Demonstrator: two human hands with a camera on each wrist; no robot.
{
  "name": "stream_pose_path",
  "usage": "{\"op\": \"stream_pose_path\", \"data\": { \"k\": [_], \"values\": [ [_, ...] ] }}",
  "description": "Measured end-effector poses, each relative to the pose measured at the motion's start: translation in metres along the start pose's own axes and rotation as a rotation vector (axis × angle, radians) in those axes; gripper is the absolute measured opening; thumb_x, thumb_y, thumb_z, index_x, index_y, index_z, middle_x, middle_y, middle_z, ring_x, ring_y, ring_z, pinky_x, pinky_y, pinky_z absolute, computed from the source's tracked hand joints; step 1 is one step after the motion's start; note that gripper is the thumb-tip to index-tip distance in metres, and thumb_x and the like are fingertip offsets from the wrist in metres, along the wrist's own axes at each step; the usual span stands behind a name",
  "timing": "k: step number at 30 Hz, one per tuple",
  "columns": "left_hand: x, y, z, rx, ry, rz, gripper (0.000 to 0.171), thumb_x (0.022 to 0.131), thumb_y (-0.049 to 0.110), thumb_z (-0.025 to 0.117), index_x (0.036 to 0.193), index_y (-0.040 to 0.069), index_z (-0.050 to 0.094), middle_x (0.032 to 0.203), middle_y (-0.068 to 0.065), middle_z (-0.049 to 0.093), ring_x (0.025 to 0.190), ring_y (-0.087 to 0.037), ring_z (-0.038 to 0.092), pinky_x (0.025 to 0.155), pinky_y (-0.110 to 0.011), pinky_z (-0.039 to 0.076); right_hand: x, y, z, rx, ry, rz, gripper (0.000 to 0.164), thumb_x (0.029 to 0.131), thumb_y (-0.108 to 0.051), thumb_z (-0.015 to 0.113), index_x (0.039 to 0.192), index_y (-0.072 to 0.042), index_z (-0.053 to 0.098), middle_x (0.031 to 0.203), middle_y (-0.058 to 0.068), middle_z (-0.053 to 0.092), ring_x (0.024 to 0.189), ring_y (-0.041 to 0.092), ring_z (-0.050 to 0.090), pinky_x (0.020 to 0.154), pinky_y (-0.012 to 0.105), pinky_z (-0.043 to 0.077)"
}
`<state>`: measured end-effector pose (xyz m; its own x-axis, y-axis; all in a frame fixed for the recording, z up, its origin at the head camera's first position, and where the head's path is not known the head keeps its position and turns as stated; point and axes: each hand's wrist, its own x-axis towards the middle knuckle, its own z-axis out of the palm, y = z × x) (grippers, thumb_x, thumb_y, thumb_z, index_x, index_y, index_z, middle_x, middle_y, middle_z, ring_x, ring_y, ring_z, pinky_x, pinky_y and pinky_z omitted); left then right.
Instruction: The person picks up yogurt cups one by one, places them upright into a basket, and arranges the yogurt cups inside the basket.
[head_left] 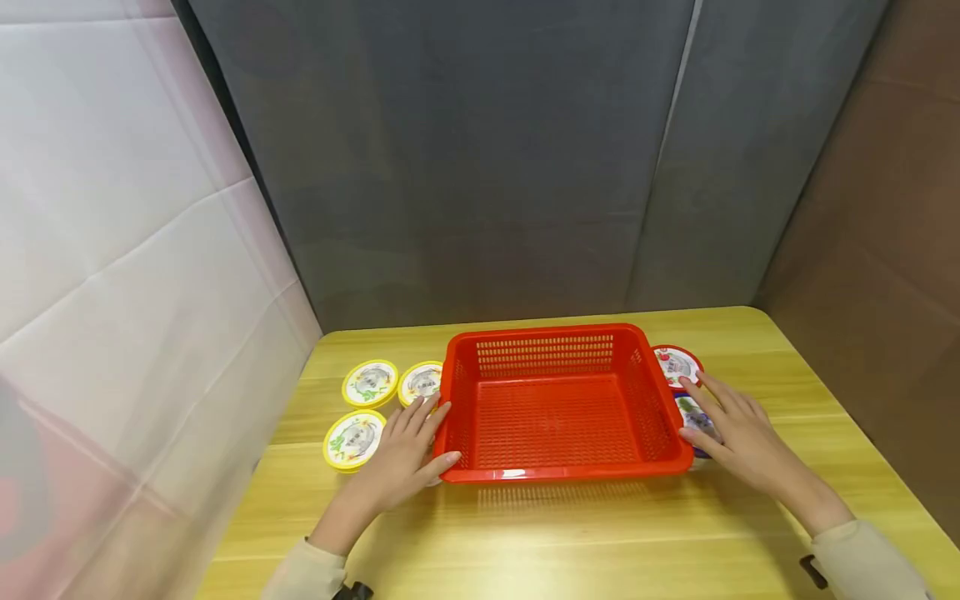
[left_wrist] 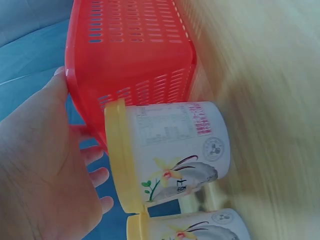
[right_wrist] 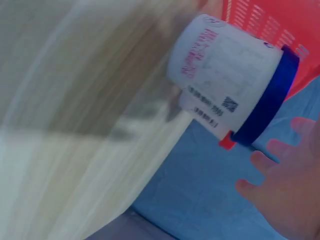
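Note:
A red plastic basket (head_left: 555,475) with perforated walls stands on the table, nothing inside it. My left hand (head_left: 401,458) is at its left rim, fingers extended and thumb reaching over the near-left corner. Beside that hand are several yellow-lidded tubs (head_left: 355,440); in the left wrist view one white tub (left_wrist: 175,155) stands close against the basket wall. My right hand (head_left: 746,437) is spread at the basket's right side, over a blue-lidded tub (head_left: 692,414) that it partly covers. A red-lidded tub (head_left: 677,364) stands just behind. Whether the right fingertips touch a lid is unclear.
The wooden table (head_left: 570,550) has a rounded far-right corner. A dark grey partition (head_left: 480,167) rises behind it, a white fabric wall (head_left: 150,208) on the left and a brown one (head_left: 885,250) on the right.

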<state>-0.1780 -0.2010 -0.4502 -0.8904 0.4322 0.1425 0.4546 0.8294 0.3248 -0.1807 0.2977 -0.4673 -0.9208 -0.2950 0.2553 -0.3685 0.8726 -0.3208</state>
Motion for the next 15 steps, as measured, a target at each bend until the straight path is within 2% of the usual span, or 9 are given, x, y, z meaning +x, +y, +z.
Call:
{"op": "stream_pose_path", "data": {
  "k": [7, 15],
  "values": [
    [-0.001, -0.002, 0.001, 0.002, 0.017, -0.001, 0.074, 0.098, 0.053, 0.052, 0.155, 0.011, 0.032, 0.166, -0.010, 0.021, 0.153, -0.041, 0.018, 0.120, -0.064, 0.012, -0.007, 0.011, 0.006, 0.018, 0.009, 0.011, 0.069, 0.098, -0.040, 0.057, 0.157, -0.020, 0.028, 0.159, 0.022, 0.027, 0.137, 0.050, 0.031, 0.106, 0.072, 0.022],
    [0.000, -0.003, 0.005, 0.001, 0.012, -0.007, 0.074, 0.098, 0.054, 0.050, 0.156, 0.012, 0.031, 0.166, -0.010, 0.021, 0.153, -0.041, 0.017, 0.120, -0.064, 0.012, -0.013, 0.016, 0.010, 0.023, 0.001, 0.026, 0.071, 0.097, -0.041, 0.059, 0.157, -0.020, 0.027, 0.160, 0.021, 0.026, 0.136, 0.051, 0.032, 0.106, 0.071, 0.022]
  ]
}}
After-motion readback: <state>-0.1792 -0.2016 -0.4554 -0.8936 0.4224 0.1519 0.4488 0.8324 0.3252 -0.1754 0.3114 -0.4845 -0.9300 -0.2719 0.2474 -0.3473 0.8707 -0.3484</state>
